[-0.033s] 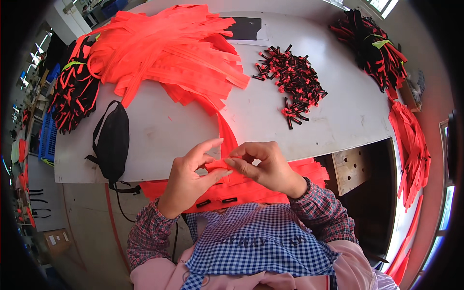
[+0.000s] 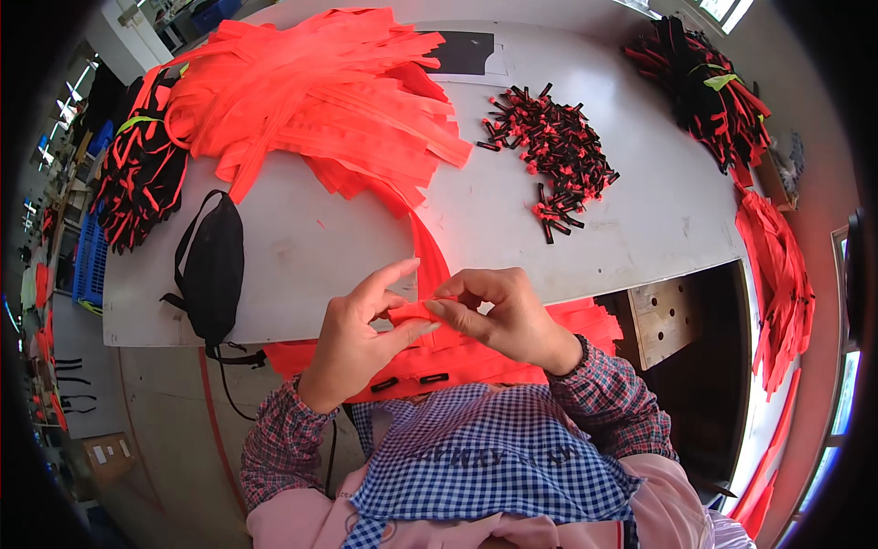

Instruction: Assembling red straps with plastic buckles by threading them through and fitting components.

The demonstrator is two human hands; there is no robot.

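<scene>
At the table's near edge, a bright orange-red fabric strip (image 2: 410, 313) is held between my two hands. My left hand (image 2: 361, 325) has its index finger raised, while its thumb and lower fingers close on the strip. Thumb and forefinger of my right hand (image 2: 498, 311) pinch the same strip just beside it. From there the fabric runs up over the table edge toward a large heap of orange-red strips (image 2: 311, 91). More orange-red strips (image 2: 494, 366) lie across my lap below the hands, with small black pieces (image 2: 434, 378) on them.
A pile of small black-and-red pieces (image 2: 562, 151) lies on the white table (image 2: 512, 242). A black pouch with a strap (image 2: 218, 265) hangs at the left edge. Black-and-red bundles (image 2: 142, 174) sit at both far sides. An open compartment with a wooden board (image 2: 663, 325) is right.
</scene>
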